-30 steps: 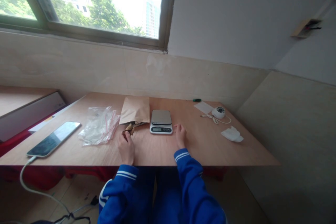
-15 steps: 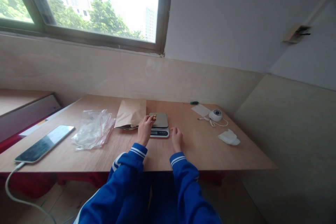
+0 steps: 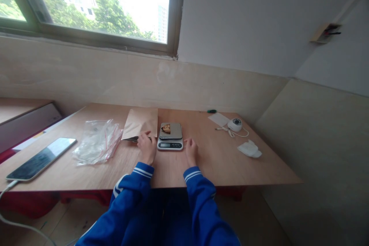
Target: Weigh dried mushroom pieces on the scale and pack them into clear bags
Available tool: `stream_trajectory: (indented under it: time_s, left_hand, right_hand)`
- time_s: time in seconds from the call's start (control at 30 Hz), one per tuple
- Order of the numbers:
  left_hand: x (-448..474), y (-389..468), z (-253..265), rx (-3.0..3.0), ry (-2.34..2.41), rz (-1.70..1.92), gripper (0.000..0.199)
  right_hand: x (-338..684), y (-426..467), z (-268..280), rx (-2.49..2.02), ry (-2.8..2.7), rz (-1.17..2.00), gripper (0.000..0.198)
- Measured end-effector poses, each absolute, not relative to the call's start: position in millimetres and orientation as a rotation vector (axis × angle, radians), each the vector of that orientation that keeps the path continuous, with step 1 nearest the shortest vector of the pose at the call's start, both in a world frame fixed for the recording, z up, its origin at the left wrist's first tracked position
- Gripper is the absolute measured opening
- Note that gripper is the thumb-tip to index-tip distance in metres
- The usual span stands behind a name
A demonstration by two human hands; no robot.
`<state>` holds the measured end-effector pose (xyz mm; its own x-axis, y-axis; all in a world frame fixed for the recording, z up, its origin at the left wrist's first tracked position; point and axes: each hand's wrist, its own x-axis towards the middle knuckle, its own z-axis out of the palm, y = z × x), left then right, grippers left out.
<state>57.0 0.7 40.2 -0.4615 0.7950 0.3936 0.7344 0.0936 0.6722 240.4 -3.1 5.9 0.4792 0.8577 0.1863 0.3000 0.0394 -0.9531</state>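
On the pan of a digital kitchen scale (image 3: 170,145) lies a small brown and yellow dried piece (image 3: 166,128), whose exact kind I cannot make out. My left hand (image 3: 147,148) is just left of the scale, at the mouth of a brown paper bag (image 3: 141,121). Its fingers are loosely bent and apart, and nothing shows in them. The bag lies flat with its dark opening facing me. My right hand (image 3: 191,151) rests on the table beside the scale's right edge, fingers curled in, with one fingertip pointing toward the scale.
Clear zip bags (image 3: 98,142) lie in a pile left of the paper bag. Farther left is a phone (image 3: 42,158) with a white cable. To the right are a white dome camera (image 3: 235,124), a crumpled white tissue (image 3: 249,148) and a green-handled screwdriver (image 3: 211,111).
My left hand has let go of the dried piece, which now lies on the scale pan. That hand has moved left to the paper bag's mouth. My right hand stays beside the scale.
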Motion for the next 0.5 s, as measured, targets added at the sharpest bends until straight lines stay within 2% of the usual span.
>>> stream_trajectory:
  time_s: [0.1,0.2,0.5]
  left_hand:
    - [44.2,-11.3,32.3,1.138,2.519,1.238,0.041]
    - [36.5,-12.0,29.2,1.07,2.605,1.049,0.054]
    - [27.2,6.3,28.4,1.304,2.627,0.86,0.048]
  right_hand:
    - [240.2,-3.3,5.9,-1.522,-1.055,0.588,0.032]
    - [240.3,-3.7,6.1,-1.526,-1.068,0.56,0.033]
    - [240.6,-4.8,7.3,-1.538,-1.077,0.578,0.035]
